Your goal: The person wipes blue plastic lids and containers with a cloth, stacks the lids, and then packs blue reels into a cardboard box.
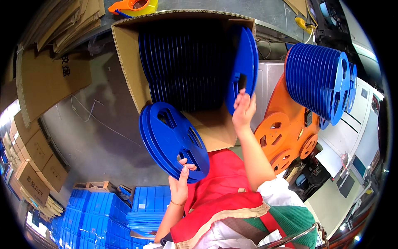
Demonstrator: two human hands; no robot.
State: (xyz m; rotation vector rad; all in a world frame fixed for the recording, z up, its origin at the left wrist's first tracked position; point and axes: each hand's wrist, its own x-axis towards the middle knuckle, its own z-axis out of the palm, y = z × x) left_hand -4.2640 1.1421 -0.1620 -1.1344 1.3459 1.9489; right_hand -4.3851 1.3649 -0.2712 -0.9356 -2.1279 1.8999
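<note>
Loading blue reels into the cardboard box (124,62): my left hand (179,186) pinches a small stack of reels (172,139) by its rim, and my right hand (243,108) closes on an upright reel (242,62) inside. Next, I judge, the stack needs a gap. Brown cartons (31,162) with dark print sit left.

bright, even indoor light | sharp centre | strong fisheye bending, black corners | glare at right rim

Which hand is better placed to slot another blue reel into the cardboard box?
Probably left. The left hand holds a few blue reels just outside the cardboard box, while the right hand is busy gripping an upright reel inside it.
</note>
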